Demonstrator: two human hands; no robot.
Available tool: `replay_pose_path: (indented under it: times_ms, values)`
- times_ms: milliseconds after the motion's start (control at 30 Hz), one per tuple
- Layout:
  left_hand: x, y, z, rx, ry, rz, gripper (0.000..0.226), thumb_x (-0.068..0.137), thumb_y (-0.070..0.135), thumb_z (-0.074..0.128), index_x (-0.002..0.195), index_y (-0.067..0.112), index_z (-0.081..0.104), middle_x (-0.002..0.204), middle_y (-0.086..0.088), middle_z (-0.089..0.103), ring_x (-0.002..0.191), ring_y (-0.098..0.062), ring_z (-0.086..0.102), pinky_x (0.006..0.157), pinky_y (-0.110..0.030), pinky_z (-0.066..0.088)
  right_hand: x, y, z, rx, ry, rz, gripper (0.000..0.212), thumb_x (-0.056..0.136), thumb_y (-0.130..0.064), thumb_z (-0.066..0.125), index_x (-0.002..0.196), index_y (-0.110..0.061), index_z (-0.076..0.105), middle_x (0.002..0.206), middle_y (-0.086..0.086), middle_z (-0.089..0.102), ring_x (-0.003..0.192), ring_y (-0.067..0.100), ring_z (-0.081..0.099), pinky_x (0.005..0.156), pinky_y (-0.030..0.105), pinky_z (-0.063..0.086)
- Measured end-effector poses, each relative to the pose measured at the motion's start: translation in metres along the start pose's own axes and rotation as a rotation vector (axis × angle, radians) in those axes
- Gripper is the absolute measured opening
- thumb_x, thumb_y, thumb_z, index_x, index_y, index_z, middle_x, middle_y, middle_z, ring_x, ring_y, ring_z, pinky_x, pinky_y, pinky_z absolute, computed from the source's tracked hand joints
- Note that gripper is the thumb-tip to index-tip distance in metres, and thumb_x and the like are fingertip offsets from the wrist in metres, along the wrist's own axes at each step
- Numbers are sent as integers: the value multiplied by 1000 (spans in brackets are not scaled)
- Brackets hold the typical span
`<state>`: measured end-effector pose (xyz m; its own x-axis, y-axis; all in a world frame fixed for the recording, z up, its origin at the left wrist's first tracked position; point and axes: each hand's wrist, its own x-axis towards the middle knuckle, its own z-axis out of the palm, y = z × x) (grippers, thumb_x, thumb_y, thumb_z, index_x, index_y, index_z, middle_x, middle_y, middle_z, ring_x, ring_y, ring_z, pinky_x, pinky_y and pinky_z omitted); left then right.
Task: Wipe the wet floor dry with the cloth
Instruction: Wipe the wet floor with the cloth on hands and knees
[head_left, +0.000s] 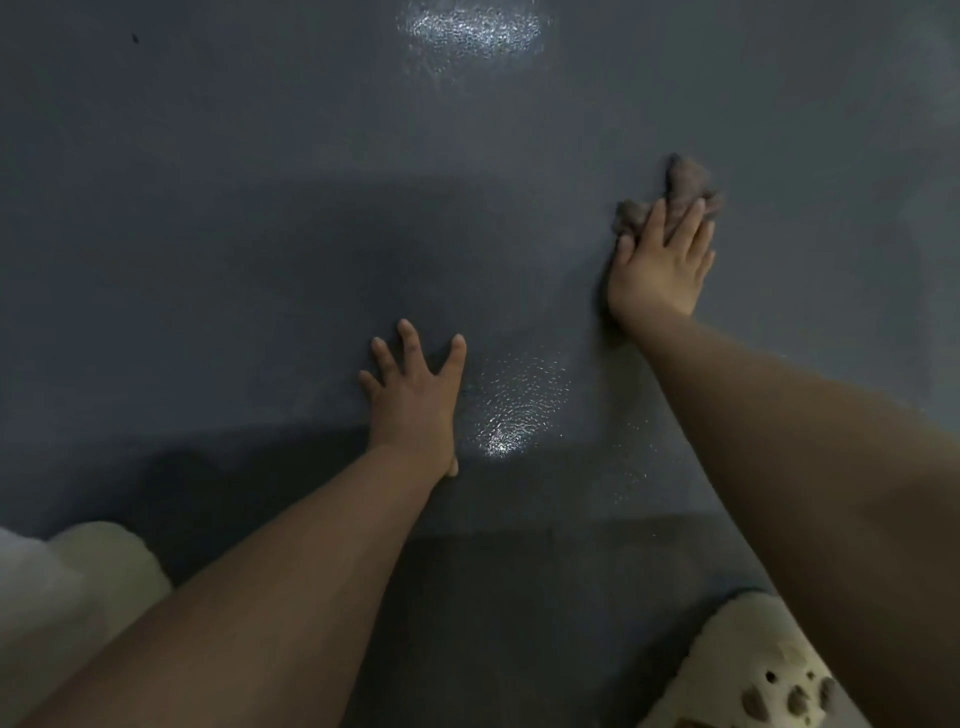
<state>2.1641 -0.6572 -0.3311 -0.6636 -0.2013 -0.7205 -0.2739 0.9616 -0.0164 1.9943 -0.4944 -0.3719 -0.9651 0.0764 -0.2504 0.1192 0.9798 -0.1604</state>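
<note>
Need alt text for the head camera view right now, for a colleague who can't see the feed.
Seen from above, the right hand presses a crumpled grey cloth flat against a dark grey floor, while the left hand rests spread on the floor. A glistening patch lies beside the left hand, and a pale perforated shoe shows at bottom right.

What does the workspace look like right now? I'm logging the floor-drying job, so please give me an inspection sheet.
Surface: dark grey floor, glistening wet patch beside the left hand, another at the top.
Job's things: crumpled grey cloth under the right fingers.
Clutter: small dark speck.
Grippers: left hand flat on the floor, fingers spread; right hand presses the cloth, fingers straight.
Cables: nothing seen.
Surroundings: cream clog, pale fabric.
</note>
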Motion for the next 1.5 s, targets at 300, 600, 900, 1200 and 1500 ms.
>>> replay_pose_path:
  times_ms: [300, 600, 900, 1200, 1500]
  values:
    - [-1, -2, -3, -55, -6, 7, 135, 56, 35, 89, 150, 30, -8, 152, -25, -21, 140, -50, -5, 112, -58, 18, -96, -28, 30, -64, -100, -721, 51, 97, -37, 35, 143, -16, 40, 154, 16, 24, 143, 34, 20, 113, 41, 11]
    - [-4, -7, -4, -92, 6, 47, 132, 60, 31, 88, 150, 28, -9, 152, -23, -23, 140, -49, -8, 113, -57, 15, -76, 49, 11, -122, -46, -341, 51, 101, -37, 31, 149, -20, 26, 158, 13, 8, 146, 30, 10, 118, 40, 11]
    - [-8, -34, 5, -211, 56, 191, 107, 77, 37, 75, 152, 20, 0, 157, -9, -19, 144, -37, -12, 117, -45, 10, -133, -40, 40, 97, 34, 7, 54, 101, -29, 34, 151, -17, 17, 159, 14, -3, 146, 30, -3, 117, 39, 2]
    - [-23, -111, 13, -422, 252, 59, 71, 91, 3, 46, 151, 10, 10, 160, -5, 2, 146, -20, 9, 116, -28, 13, -173, -131, 27, -25, -472, -613, 59, 99, -26, 37, 152, -25, 9, 158, 8, -15, 145, 27, -15, 117, 40, -1]
    - [-77, -115, -11, -470, 252, 4, 76, 92, 12, 54, 152, 12, 6, 159, -9, -1, 146, -28, 6, 117, -35, 11, -223, -105, -40, -89, -469, -465, 49, 100, -24, 37, 148, -24, 27, 159, 8, 10, 146, 26, 5, 118, 37, 5]
